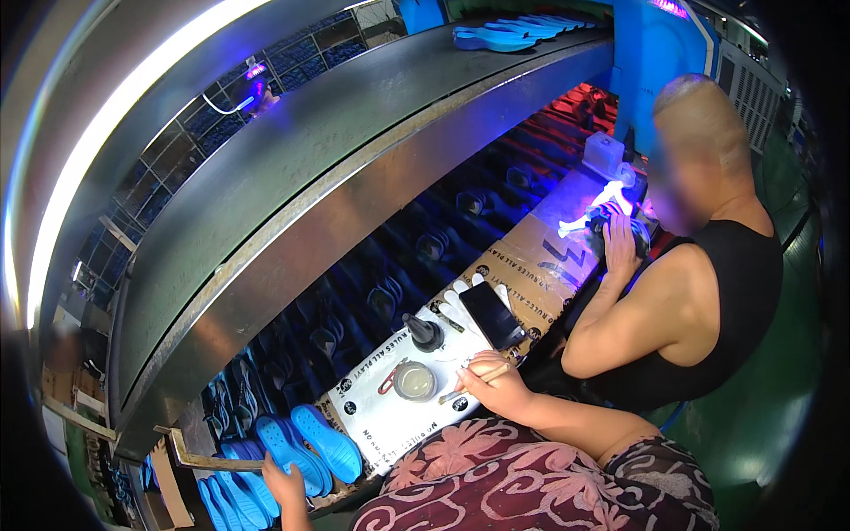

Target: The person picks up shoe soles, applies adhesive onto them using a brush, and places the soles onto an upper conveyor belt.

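Observation:
My left hand (283, 485) is closed on the near end of a blue foam shoe sole (290, 453) at the lower left. A second blue sole (328, 444) lies against it on the right. My right hand (498, 386) grips a small brush (474, 382) with a pale wooden handle, its tip pointing down to the left over the white-covered bench (381, 435). Just left of that brush sits a round pot (414, 380) of pale, cloudy liquid. Behind the pot stands a black cone-topped bottle (423, 333).
A dark phone (492, 315) lies on a white glove (457, 310). More blue soles (235, 497) fill the lower left beside a wooden bar (217, 461). A conveyor (292, 186) runs overhead, carrying blue soles (518, 34). At right, a co-worker (682, 301) handles something under violet light.

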Demonstrator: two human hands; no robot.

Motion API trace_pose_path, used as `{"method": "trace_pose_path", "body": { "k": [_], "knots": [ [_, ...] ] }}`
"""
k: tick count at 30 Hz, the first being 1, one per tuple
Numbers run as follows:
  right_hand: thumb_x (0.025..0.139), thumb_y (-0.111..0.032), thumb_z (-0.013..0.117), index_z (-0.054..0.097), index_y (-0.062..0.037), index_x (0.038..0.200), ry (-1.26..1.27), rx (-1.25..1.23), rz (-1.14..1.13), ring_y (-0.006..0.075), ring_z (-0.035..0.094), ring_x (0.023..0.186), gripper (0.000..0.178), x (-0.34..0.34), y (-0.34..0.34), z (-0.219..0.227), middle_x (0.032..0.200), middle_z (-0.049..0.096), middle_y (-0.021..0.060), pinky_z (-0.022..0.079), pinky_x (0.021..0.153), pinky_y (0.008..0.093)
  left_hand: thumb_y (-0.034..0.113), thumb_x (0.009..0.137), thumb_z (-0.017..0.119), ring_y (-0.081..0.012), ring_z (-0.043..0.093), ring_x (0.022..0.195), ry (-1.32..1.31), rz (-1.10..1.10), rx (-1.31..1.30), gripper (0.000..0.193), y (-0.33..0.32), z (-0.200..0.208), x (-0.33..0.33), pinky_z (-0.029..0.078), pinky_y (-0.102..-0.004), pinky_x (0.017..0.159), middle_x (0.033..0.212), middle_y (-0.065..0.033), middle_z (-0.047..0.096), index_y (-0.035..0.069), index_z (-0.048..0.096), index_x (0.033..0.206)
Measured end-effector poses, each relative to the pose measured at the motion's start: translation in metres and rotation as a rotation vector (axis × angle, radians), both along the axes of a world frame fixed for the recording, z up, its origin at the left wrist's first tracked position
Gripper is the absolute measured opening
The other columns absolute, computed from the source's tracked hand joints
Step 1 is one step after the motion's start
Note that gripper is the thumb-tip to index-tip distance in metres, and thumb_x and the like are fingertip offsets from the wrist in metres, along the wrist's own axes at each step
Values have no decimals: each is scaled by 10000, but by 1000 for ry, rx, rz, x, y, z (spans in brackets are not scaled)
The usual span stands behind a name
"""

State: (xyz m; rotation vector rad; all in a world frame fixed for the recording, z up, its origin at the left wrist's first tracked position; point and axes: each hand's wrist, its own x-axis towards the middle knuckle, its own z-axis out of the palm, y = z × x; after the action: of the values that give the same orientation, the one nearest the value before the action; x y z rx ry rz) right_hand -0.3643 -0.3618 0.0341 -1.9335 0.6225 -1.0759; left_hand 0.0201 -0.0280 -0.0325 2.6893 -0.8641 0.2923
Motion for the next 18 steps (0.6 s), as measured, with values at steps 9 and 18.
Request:
{"method": "trace_pose_path", "body": {
  "k": [9,18],
  "knots": [
    [925,-191,562,659,-38,658,31,54,115,256,594,623,322,27,18,2,619,629,79,456,653,368,183,793,594,-330,615,754,525,265,-234,475,75,-94,61,498,-404,712,890,-166,643,-27,478,1202],
    [932,-205,571,673,-26,694,53,275,77,219,602,588,314,35,26,-8,616,627,95,463,594,334,291,858,603,-151,589,627,1296,390,-1377,283,-20,43,-45,411,-258,427,862,-50,627,102,544,1061]
  ]
}}
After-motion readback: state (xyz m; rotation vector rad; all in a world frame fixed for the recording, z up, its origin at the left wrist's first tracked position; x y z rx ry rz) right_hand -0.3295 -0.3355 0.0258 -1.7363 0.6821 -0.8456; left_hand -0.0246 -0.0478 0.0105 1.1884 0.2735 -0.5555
